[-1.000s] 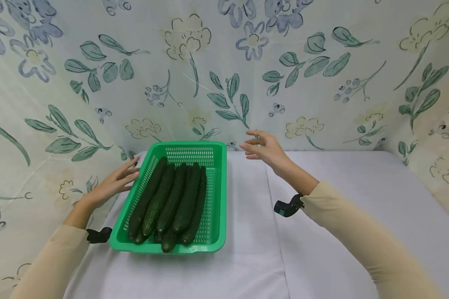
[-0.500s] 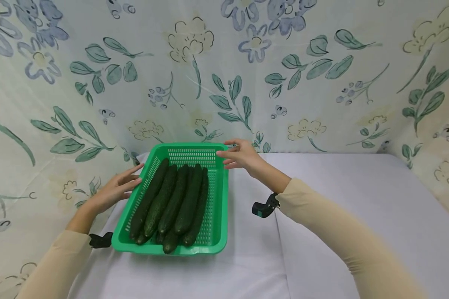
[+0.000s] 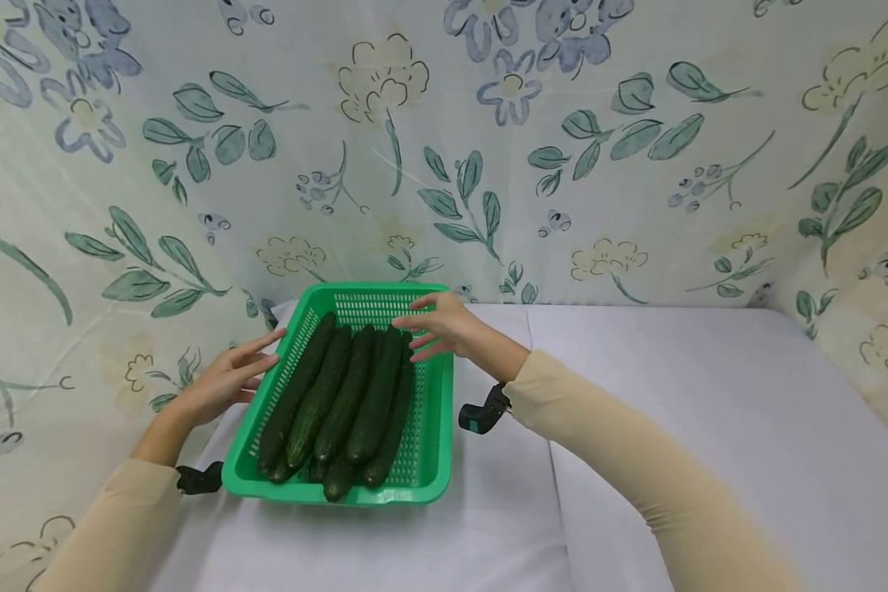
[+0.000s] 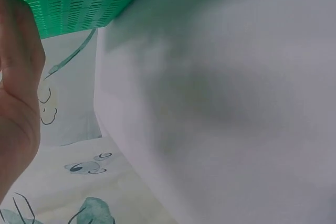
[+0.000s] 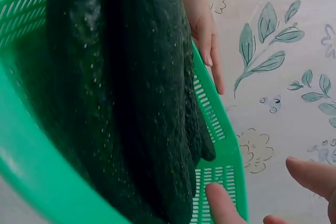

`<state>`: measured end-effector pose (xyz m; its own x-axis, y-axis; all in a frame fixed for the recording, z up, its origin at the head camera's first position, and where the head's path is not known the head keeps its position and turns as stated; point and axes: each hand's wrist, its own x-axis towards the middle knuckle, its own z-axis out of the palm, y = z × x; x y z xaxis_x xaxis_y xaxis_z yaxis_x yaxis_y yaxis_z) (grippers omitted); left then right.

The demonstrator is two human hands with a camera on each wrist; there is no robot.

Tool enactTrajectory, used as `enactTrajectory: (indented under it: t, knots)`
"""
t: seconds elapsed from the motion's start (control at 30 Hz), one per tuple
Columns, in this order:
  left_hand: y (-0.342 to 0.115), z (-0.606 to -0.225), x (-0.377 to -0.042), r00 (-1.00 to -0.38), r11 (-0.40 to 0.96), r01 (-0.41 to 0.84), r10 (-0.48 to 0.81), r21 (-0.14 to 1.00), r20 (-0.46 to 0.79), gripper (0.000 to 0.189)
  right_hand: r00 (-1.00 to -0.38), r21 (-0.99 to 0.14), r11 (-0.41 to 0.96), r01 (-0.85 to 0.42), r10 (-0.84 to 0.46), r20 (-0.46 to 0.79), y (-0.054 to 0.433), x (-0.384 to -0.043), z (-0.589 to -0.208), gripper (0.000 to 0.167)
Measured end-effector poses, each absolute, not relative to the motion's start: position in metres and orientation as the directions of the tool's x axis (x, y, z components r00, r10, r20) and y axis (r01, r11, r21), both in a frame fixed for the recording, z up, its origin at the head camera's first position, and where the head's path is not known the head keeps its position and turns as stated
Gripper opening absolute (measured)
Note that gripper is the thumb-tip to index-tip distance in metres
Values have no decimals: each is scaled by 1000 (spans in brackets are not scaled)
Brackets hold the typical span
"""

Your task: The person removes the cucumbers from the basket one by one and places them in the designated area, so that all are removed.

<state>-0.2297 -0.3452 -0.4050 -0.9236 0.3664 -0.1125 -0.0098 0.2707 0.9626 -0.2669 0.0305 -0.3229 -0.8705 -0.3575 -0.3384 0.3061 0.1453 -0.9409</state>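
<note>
A green plastic basket (image 3: 441,444) with slotted walls stands on the white-covered table, left of centre in the head view. Several dark green cucumbers (image 3: 340,395) lie lengthwise in it, piled toward its left side. My left hand (image 3: 225,380) is at the basket's left rim, fingers extended against the outer wall; the left wrist view has that hand (image 4: 18,87) beside the slotted wall. Over the basket's far right part hovers my right hand (image 3: 447,326), fingers spread near the cucumbers' far ends, holding nothing. Its fingertips (image 5: 220,203) show close to the cucumber tips in the right wrist view.
The white tablecloth (image 3: 636,411) stretches to the right of the basket, with a crease running front to back. A floral curtain (image 3: 503,164) hangs behind the table and along its left and right sides. Each wrist carries a black camera (image 3: 483,413).
My right hand has moved left, from the bare cloth right of the basket, across its right rim to over the cucumbers' far ends. My left hand has stayed at the left rim.
</note>
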Motion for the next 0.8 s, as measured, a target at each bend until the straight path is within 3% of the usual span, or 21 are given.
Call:
enactTrajectory:
  t: [0.8]
  knots:
    - [-348,-410,-231,-901,184,-23,421,983,-100,57,-809,-883,201,424,-353,-470,1,-264,-355,63]
